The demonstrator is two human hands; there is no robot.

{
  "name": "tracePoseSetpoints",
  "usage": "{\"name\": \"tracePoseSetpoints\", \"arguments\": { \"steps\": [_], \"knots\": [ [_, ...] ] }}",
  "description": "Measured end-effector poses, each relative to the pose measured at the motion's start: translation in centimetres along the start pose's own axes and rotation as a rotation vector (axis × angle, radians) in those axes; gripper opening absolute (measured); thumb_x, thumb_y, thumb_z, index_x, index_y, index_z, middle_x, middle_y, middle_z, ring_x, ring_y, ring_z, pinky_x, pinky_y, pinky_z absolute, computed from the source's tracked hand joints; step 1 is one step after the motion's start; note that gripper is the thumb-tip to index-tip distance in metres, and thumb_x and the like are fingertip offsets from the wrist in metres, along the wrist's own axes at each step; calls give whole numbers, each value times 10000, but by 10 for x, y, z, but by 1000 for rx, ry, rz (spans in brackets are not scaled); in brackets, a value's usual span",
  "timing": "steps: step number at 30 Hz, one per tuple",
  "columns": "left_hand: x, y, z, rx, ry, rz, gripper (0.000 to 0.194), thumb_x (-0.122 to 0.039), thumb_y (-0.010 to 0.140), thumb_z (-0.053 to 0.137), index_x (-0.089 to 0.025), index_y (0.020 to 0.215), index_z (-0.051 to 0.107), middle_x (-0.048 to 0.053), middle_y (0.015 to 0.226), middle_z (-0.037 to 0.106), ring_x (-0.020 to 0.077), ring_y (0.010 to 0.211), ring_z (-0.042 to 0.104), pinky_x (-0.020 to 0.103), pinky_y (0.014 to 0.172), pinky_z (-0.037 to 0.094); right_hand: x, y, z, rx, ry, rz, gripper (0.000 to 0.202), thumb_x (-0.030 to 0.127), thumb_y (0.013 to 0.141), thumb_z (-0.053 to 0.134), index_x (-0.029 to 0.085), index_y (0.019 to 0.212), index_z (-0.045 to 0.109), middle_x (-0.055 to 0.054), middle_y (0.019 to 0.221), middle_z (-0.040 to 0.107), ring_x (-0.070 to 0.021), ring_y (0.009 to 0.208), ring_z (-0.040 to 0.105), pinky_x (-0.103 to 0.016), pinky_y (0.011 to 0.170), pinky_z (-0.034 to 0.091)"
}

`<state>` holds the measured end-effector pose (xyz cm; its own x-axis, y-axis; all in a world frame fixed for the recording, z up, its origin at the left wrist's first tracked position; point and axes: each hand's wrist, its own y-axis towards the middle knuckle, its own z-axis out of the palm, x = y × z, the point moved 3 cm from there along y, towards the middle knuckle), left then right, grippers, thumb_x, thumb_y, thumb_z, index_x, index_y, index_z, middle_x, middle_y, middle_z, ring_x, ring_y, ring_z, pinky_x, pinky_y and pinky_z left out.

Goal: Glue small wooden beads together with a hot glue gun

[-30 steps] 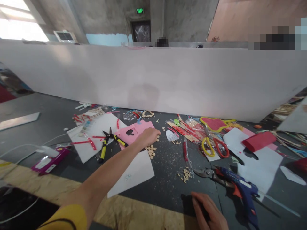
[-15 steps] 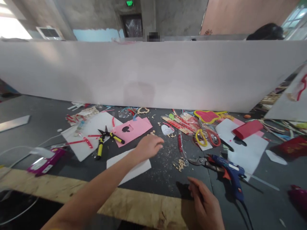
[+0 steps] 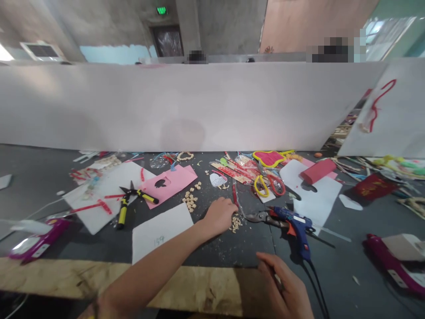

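Left hand (image 3: 220,216): forearm extended toward two o'clock, back uppermost, fingers curled; grip cannot be told. Pile of small, pale, rod-shaped pieces (image 3: 236,224): just beside its fingertips, at four o'clock. Right hand (image 3: 289,288): lower right, fingers half-curled, contents unclear.
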<state>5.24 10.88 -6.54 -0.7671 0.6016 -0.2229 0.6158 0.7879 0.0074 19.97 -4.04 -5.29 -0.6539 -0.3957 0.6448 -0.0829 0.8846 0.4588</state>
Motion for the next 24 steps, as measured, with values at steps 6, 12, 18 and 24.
{"name": "tracePoseSetpoints", "arguments": {
  "steps": [6, 12, 18, 24],
  "knots": [
    [1, 16, -2, -29, 61, -13, 291, -153, 839, 448, -231, 1101, 546, 60, 937, 638, 229, 883, 572, 331, 761, 436, -7, -13, -8, -15, -41, -20, 152, 199, 876, 462, 225, 971, 577, -5, 761, 681, -94, 660, 664, -118, 612, 499],
    [3, 28, -7, -3, 117, 49, 220, -152, 849, 433, -239, 943, 612, 45, 890, 623, 202, 859, 575, 293, 750, 432, -17, -18, 0, -18, -56, -54, 162, 205, 882, 442, 218, 965, 581, -17, 772, 694, -111, 678, 677, -141, 622, 518],
    [6, 34, -13, -2, 151, 75, 274, -139, 855, 408, -257, 1031, 582, 45, 914, 612, 192, 875, 565, 286, 761, 425, -16, -18, 2, -8, -71, -69, 181, 206, 875, 434, 216, 967, 589, -28, 778, 704, -127, 687, 687, -158, 607, 532],
    [8, 38, -11, 8, 149, 76, 208, -164, 843, 440, -251, 907, 618, 31, 867, 619, 186, 814, 580, 271, 712, 432, -21, -23, 6, 32, -90, -101, 205, 173, 837, 459, 217, 993, 585, -39, 793, 705, -142, 695, 690, -177, 614, 541]
  ]
}}
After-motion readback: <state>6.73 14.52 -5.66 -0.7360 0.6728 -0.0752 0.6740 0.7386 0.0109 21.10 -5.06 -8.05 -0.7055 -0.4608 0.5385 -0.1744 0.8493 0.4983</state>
